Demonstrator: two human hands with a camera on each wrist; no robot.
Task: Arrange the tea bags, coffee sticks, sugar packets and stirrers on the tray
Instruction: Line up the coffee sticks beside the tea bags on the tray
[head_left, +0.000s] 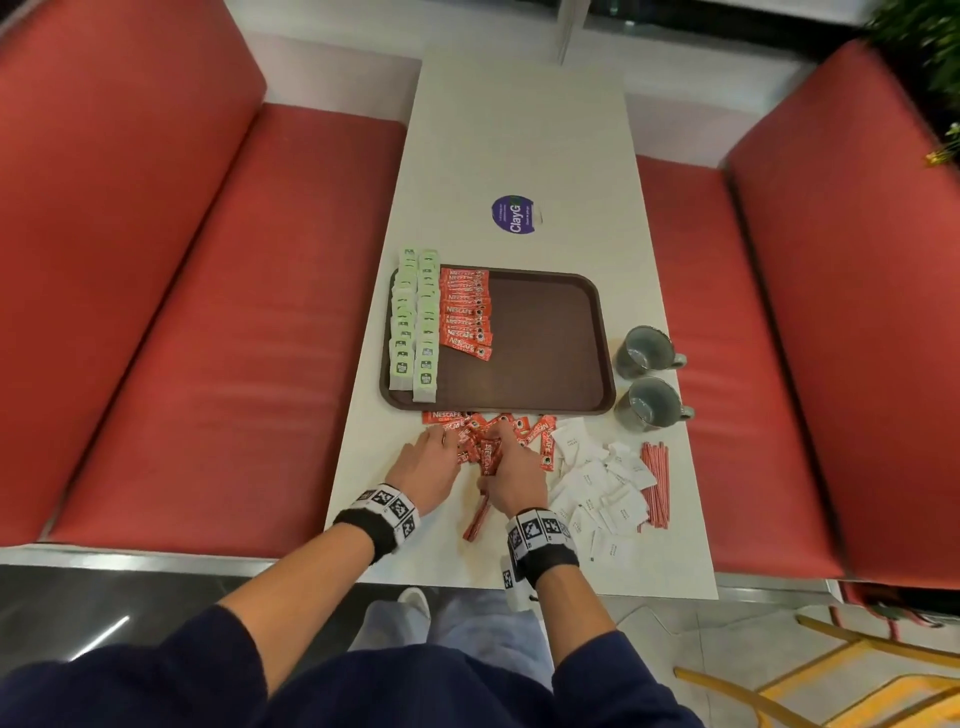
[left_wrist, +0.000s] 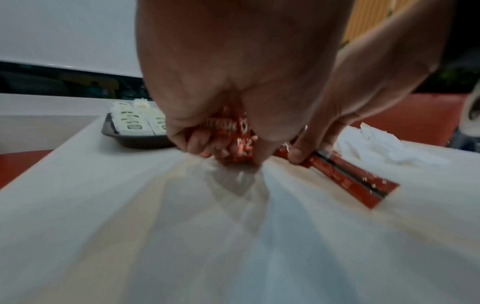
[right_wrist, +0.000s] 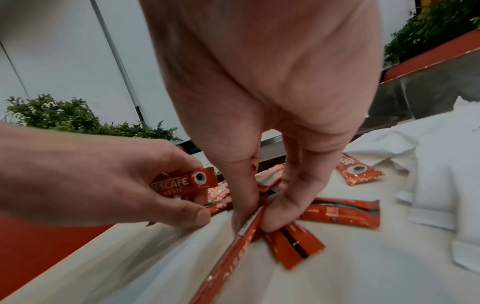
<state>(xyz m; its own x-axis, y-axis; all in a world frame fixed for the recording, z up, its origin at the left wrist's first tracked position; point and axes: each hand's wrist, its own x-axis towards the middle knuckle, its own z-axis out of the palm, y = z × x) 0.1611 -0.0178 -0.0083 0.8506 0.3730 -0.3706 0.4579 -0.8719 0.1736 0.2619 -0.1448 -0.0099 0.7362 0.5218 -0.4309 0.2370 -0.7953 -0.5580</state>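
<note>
Head view: I count two rows of tea bags (head_left: 414, 322) and one row of coffee sticks (head_left: 465, 312) on the tray (head_left: 550, 338), two mugs (head_left: 647, 351) beside it. My left hand (head_left: 431, 465) and right hand (head_left: 511, 475) each pinch loose coffee sticks (head_left: 540, 436) just below the tray; sugar packets (head_left: 602, 493) and stirrers (head_left: 655, 483) lie nearby.

Head: I look steeply down from above the table (head_left: 519, 130), whole tray (head_left: 545, 338) in view.
Left wrist: low, close, facing the tray end, somewhat blurred.
Right wrist: low, close, similar heading.
Shared: the loose coffee sticks (right_wrist: 340, 211).
</note>
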